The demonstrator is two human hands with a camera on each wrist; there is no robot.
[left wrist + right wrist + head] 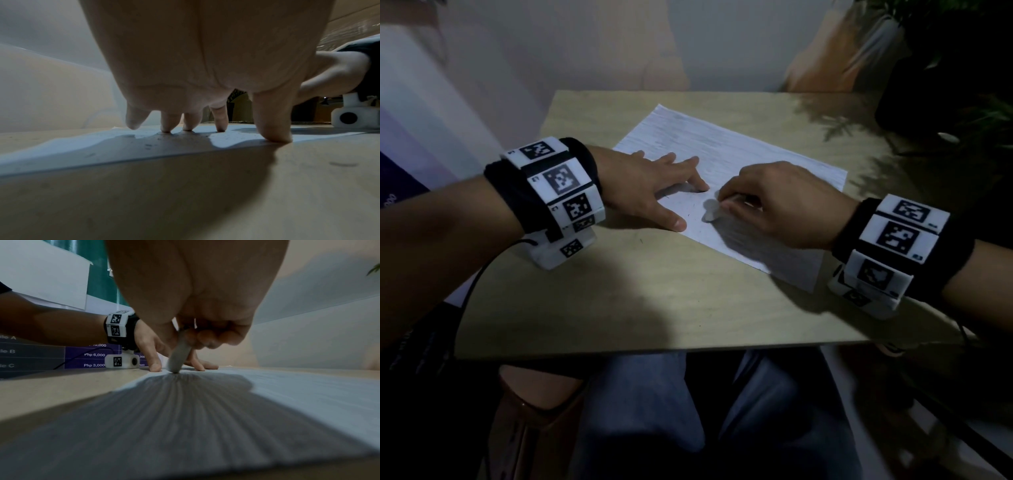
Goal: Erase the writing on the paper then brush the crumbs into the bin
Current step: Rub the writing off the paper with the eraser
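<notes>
A white lined sheet of paper (743,164) lies slanted on the wooden table (619,291). My left hand (654,185) presses on its left edge, fingers spread and straight; the left wrist view shows the fingertips (220,128) on the paper (82,146) among small dark crumbs (148,145). My right hand (777,205) pinches a whitish eraser (711,213) with its tip on the sheet, just right of the left hand. In the right wrist view the eraser (179,356) stands nearly upright, its end touching the paper (287,394). No bin is in view.
A potted plant (945,68) stands at the table's far right corner. My knees in grey trousers (688,411) are under the near edge. A purple printed board (88,355) lies beyond the table's left side.
</notes>
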